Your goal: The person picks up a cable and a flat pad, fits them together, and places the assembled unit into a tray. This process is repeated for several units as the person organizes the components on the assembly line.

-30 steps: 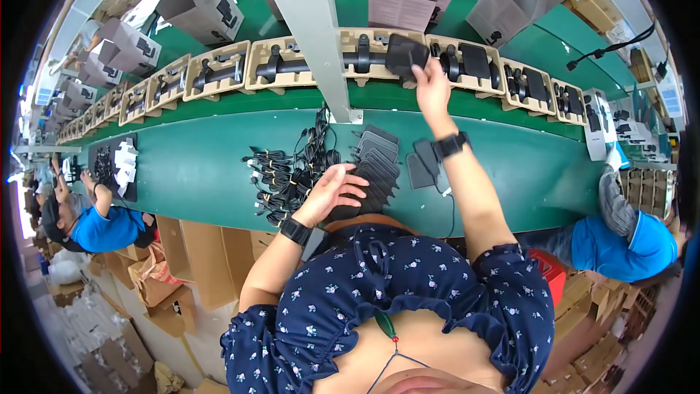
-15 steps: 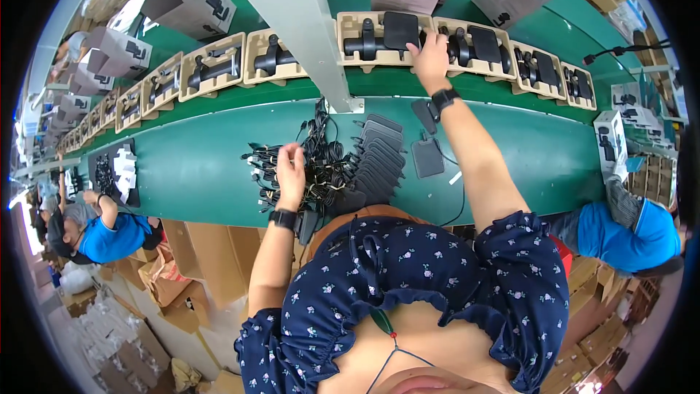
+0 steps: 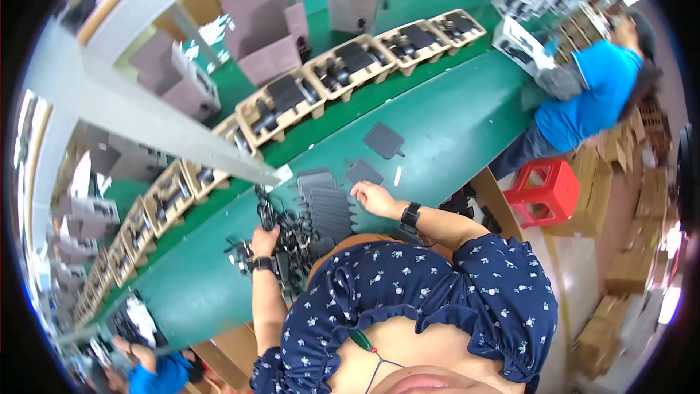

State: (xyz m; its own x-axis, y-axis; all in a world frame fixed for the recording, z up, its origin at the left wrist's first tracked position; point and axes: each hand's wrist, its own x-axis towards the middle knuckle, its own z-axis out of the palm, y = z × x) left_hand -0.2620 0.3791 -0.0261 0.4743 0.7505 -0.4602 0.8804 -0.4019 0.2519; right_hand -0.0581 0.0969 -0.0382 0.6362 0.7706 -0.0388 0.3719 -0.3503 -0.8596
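My left hand (image 3: 264, 241) is at a tangled heap of black cables (image 3: 292, 236), its fingers curled in on some of them; the fingertips are partly hidden. My right hand (image 3: 373, 198) hovers low over the table, fingers loosely bent with nothing visible in them. Just beyond it lies a flat black pad (image 3: 363, 172). Farther off, another rounded square black pad (image 3: 384, 140) lies by itself. Between my hands, several overlapping black pads (image 3: 329, 209) form a row beside the cables.
Along the far side runs a line of moulded cardboard trays (image 3: 281, 136) holding black parts. A grey metal post (image 3: 175, 128) slants in from the left. Open grey boxes (image 3: 266, 29) stand behind the trays. A person in blue (image 3: 598, 95) works at right, near a red stool (image 3: 543, 193).
The view has turned toward the right. My right hand has come back from the trays to the pads near me. My left hand has lowered onto the cables.
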